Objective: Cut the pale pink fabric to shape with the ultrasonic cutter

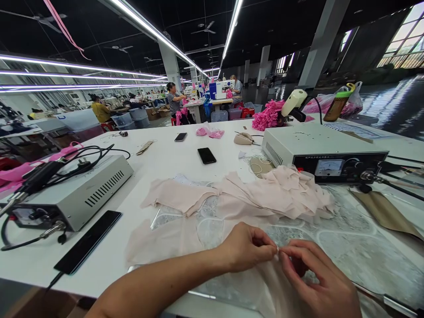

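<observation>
Close together over the front of the table, my left hand [245, 249] and my right hand [318, 274] both pinch the edge of a pale pink fabric piece [270, 282]. The fabric hangs down from the fingertips toward me. Just beyond my hands lies a heap of similar pale pink fabric pieces [271, 192], spread over a clear sheet [357, 234] with curved outlines. Another flat piece [165, 240] rests left of my left hand. A metal-tipped tool [397, 304] lies at the right, by my right wrist.
A grey control box [324, 145] with a dial stands at right, another box [86, 190] at left with cables. Phones [88, 243] lie on the white table [159, 163]. Pink bundles [268, 115] and a bottle [339, 106] sit at the far right. People [177, 104] work at machines beyond.
</observation>
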### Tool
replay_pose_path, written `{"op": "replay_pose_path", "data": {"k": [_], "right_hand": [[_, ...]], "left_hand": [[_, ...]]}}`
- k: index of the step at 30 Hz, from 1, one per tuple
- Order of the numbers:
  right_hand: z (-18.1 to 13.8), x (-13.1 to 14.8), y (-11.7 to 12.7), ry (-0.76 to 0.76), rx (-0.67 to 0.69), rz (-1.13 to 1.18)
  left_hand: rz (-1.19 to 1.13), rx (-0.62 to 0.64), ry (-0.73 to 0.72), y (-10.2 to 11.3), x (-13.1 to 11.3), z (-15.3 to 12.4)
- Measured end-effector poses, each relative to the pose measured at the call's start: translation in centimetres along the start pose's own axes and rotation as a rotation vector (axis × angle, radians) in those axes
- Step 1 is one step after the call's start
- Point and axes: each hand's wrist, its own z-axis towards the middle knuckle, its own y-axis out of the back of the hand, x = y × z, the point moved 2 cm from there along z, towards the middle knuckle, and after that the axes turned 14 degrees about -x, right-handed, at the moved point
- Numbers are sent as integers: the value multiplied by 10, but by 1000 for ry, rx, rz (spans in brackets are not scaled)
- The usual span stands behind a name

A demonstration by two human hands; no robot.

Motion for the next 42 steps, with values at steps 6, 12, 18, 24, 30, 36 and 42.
{"op": "replay_pose_path", "data": {"k": [6, 12, 18, 24, 30, 36, 42], "right_hand": [[-7, -7, 2, -68, 24, 1], [-10, -8, 1, -126, 33, 29], [-9, -10, 2, -141, 30, 30], [-11, -11, 3, -148, 37, 20], [-12, -12, 2, -129, 37, 19], [-10, -10, 1, -117, 54, 44], [-3, -16, 15, -121, 33, 35]], "left_hand": [[32, 8, -53, 0, 0, 0], [77, -29, -134, -2, -2, -1], [104, -28, -179, -2, -2, -2], [125, -16, -223, -3, -5, -3], [155, -43, -240, -4, -4, -3], [108, -26, -164, -3, 0, 0], [9, 85, -49, -4, 2, 3]]}}
